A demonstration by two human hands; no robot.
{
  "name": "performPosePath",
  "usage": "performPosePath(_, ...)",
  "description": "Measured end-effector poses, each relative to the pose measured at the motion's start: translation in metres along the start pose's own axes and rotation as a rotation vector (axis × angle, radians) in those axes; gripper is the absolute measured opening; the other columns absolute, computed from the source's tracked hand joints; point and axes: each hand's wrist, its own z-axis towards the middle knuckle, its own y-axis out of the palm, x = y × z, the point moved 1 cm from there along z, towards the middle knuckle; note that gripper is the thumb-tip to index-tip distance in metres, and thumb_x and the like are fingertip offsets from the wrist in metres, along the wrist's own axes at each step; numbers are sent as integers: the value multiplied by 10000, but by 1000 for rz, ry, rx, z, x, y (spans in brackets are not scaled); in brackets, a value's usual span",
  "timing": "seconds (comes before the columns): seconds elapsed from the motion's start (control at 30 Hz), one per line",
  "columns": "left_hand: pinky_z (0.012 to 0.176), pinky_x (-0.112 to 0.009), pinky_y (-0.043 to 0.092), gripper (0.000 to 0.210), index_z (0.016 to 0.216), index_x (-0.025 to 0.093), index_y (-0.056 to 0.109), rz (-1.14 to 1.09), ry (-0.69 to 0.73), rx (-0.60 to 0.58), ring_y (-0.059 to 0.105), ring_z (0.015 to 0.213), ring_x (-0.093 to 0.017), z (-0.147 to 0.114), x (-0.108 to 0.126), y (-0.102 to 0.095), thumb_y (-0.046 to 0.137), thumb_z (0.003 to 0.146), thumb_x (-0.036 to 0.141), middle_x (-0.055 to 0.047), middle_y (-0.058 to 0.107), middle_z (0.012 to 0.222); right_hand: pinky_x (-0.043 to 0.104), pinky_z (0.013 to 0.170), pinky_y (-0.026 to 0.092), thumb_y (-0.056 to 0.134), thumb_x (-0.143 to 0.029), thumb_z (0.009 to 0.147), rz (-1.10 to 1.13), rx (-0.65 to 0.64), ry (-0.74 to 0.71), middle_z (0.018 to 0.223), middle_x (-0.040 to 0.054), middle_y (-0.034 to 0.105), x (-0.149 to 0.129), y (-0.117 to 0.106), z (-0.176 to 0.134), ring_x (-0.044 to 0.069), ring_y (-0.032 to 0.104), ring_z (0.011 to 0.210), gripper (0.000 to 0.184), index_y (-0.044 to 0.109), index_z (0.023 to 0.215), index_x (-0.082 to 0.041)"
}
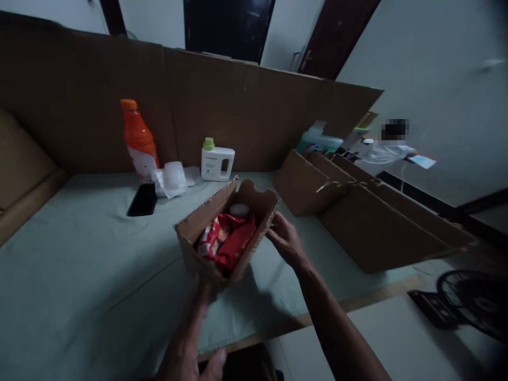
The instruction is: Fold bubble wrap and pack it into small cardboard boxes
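A small open cardboard box [188,246] with ragged top edges is tilted over the cloth in front of me. Inside it lie red shiny packets [234,246] and a pale round item [239,210]. My right hand [286,241] grips the box's right wall near the far corner, its fingertips partly hidden by the cardboard. At the near end is my left hand [190,336], thumb apart and fingers stretched towards the box. Those fingers are blurred, and I cannot tell whether they press on the box.
An orange bottle [138,138], clear bubble wrap [173,179], a black phone [143,200] and a white jug [216,163] stand or lie at the back. Large open cartons [305,185] occupy the right, beside a fan [476,301]. A cardboard wall [238,106] borders the far side.
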Motion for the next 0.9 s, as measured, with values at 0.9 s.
performPosePath(0.9, 691, -322, 574, 746, 1506, 233, 381, -76, -156, -39, 684, 1009, -225, 152, -13, -4, 635, 810, 311, -165, 528, 1442, 451, 973, 559, 718, -572, 816, -44, 201, 191, 1369, 105, 651, 47, -32, -154, 310, 656, 1178, 664, 544, 1381, -272)
